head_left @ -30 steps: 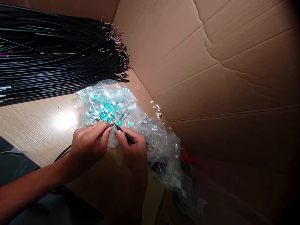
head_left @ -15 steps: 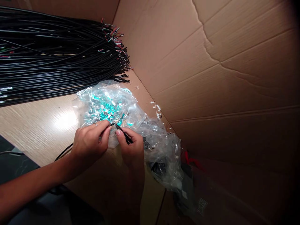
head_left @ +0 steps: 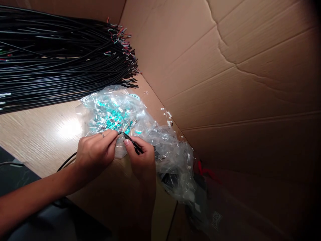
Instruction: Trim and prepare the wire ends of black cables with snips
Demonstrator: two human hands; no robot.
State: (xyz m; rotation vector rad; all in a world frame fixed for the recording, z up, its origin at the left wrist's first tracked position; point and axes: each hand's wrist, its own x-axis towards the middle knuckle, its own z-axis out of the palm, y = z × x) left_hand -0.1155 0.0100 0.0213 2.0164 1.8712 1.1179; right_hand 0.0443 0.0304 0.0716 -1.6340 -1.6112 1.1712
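Note:
My right hand [head_left: 141,159] is shut on the end of a thin black cable [head_left: 132,143], held between thumb and fingers. My left hand [head_left: 96,155], with a ring on one finger, pinches the tip of that cable, where fine wires stick out. Just behind both hands lies a clear plastic bag [head_left: 112,115] with teal and silvery small parts inside. A black cable [head_left: 66,162] also runs under my left wrist, and I cannot tell whether it is the same one. A large bundle of black cables [head_left: 62,57] lies beyond, its stripped ends [head_left: 124,42] showing coloured wires.
A large cardboard sheet [head_left: 238,93] rises as a wall on the right, over a light wood table [head_left: 32,134]. Small white bits [head_left: 168,117] lie along the fold. Further plastic wrap [head_left: 175,170] and a red strip [head_left: 207,172] sit at lower right.
Both hands stay nearly in place on the cable end. The whole view has shifted very slightly.

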